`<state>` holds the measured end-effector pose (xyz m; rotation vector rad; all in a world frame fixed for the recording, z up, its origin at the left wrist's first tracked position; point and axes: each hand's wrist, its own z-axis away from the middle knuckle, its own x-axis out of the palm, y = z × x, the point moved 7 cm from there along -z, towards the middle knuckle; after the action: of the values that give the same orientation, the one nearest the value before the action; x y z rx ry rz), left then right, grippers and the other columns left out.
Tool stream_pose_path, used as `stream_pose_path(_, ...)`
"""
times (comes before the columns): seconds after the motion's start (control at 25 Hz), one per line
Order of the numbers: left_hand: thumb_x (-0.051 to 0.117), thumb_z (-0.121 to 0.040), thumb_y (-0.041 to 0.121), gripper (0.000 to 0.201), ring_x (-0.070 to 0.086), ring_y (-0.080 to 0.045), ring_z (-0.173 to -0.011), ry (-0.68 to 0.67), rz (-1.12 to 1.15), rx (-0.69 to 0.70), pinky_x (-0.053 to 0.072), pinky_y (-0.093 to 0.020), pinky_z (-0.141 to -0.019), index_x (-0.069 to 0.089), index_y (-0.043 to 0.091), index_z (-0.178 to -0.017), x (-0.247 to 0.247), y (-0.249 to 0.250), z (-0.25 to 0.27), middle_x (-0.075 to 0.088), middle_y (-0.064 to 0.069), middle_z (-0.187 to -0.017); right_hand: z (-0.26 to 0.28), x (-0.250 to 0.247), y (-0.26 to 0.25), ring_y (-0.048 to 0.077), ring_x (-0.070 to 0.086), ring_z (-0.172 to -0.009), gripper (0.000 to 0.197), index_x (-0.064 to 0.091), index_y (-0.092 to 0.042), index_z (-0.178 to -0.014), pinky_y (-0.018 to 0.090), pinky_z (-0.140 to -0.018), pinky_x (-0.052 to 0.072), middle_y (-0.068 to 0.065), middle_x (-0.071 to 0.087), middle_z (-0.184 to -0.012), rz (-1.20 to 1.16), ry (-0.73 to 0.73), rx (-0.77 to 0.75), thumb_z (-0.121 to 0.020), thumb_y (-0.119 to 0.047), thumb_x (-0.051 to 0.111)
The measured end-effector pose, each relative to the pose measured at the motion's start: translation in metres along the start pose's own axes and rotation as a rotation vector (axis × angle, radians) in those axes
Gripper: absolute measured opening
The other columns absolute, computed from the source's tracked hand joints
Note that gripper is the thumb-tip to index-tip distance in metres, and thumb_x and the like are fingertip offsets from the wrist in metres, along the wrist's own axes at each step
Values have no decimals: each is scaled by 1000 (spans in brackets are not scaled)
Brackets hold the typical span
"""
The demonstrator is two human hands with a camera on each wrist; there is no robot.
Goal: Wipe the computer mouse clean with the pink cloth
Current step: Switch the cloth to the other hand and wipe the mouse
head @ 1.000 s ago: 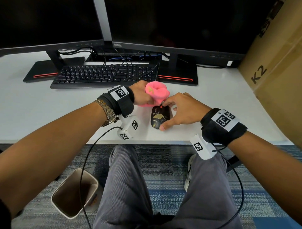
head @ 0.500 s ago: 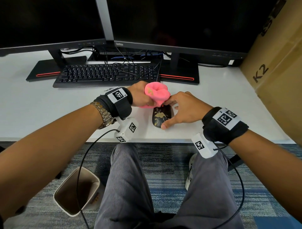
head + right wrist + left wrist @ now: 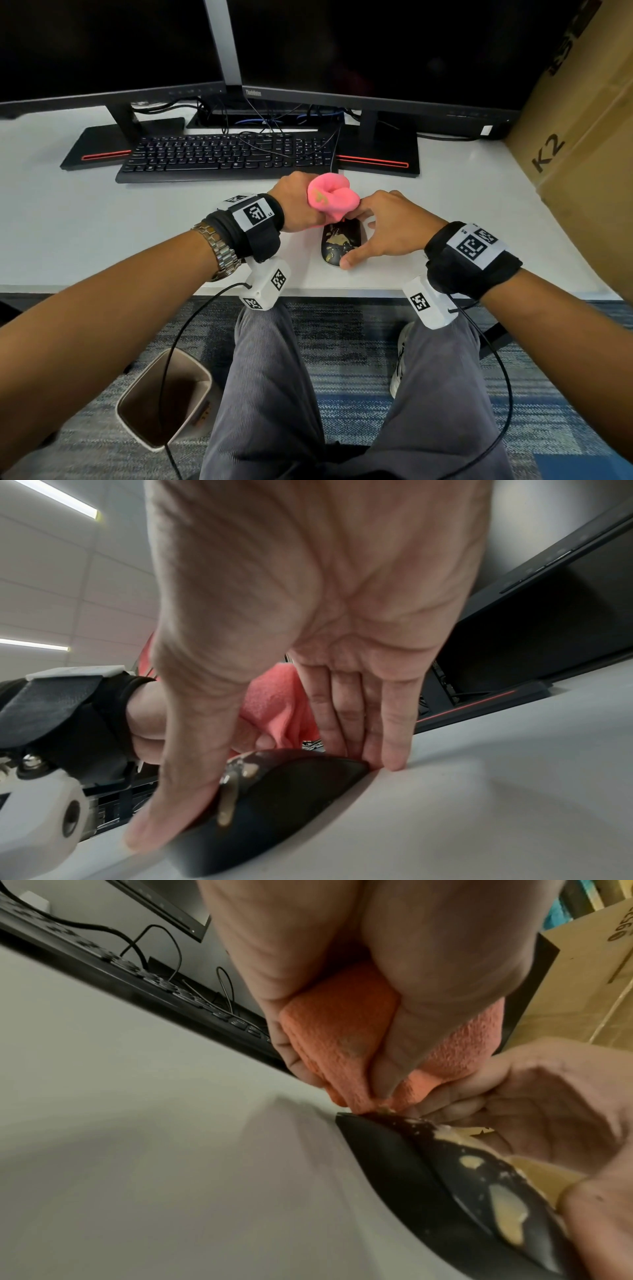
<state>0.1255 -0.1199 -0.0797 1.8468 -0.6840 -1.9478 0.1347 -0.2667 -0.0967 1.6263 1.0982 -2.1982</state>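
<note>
Left hand (image 3: 298, 202) clutching pink cloth (image 3: 330, 198) on mouse (image 3: 339, 245) front, right hand (image 3: 387, 229) gripping mouse sides

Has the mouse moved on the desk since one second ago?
No. The mouse lies at the same place, just below the right end of the keyboard and near the desk's front edge; only the camera shifted.

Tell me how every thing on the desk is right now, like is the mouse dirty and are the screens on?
computer mouse: on the desk, smeared with yellowish gunk.
pink cloth: bunched, tip touching the mouse's front end.
left hand: grips the cloth.
right hand: holds the mouse's sides with thumb and fingers.
monitors: both screens dark.
keyboard: untouched, behind the hands.
bin: upright on the floor, open-topped.
</note>
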Motion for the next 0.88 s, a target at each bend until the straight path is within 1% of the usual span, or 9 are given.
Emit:
stream_pose_path(0.16,76,-77,30,37,66,-22,-95,-16,44,13,56,-36,-83,65,19,-110,-2,-2,7,70,-3,-103,0,0,1,24,63,-113,91,70,-15,-123,45,-99,54,3,73,-118,-12,-1,11,-51,-68,86)
stream_pose_path(0.24,75,-77,25,40,65,-18,-91,-15,84,2,55,-27,-77,66,18,-116,-4,-4,7,70,-1,-102,0,-1,1,25,61,-117,95,69,-14,-125,46,-100,53,4,71,-121,-6,5,16,-50,-69,85)
stream_pose_path(0.32,75,-77,23,43,63,-13,-88,18,121,-18,52,-19,-72,66,22,-119,-6,-5,7,69,2,-100,0,0,1,27,60,-118,91,69,-12,-125,46,-100,52,6,70,-122,9,5,18,-54,-65,87)
stream_pose_path(0.36,76,-76,22,46,64,-13,-90,42,143,-32,54,-21,-75,66,24,-120,-6,-5,6,69,2,-101,0,-1,2,27,59,-118,90,69,-12,-125,46,-100,52,6,70,-122,16,4,22,-55,-64,87)
stream_pose_path(0.48,79,-74,23,51,67,-19,-99,71,151,-58,55,-32,-90,64,28,-123,-3,-8,5,71,0,-106,1,-1,2,25,60,-117,89,68,-12,-125,45,-99,53,6,70,-122,14,9,28,-55,-63,88)
stream_pose_path(0.6,76,-78,23,44,67,-22,-99,51,122,-42,55,-35,-90,65,28,-120,2,-8,8,70,1,-99,0,-1,4,24,59,-119,92,67,-13,-128,44,-101,52,4,69,-125,5,11,38,-54,-63,89)
stream_pose_path(0.72,75,-78,22,40,66,-25,-97,48,91,-9,55,-37,-88,66,26,-117,3,-4,11,70,-2,-101,0,0,3,23,59,-120,95,67,-14,-128,44,-102,52,2,69,-126,-8,7,34,-51,-67,87)
stream_pose_path(0.8,76,-77,22,40,65,-23,-93,60,69,-5,52,-30,-78,66,24,-115,4,-5,11,68,1,-97,0,-1,2,23,62,-116,88,70,-14,-122,44,-100,53,3,72,-120,-16,9,24,-52,-64,88)
stream_pose_path(0.88,77,-75,22,41,60,-16,-85,81,47,-1,42,-16,-67,66,23,-115,4,-5,11,63,8,-89,1,-1,0,24,65,-111,80,72,-14,-118,44,-98,54,4,74,-114,-19,7,14,-55,-59,90)
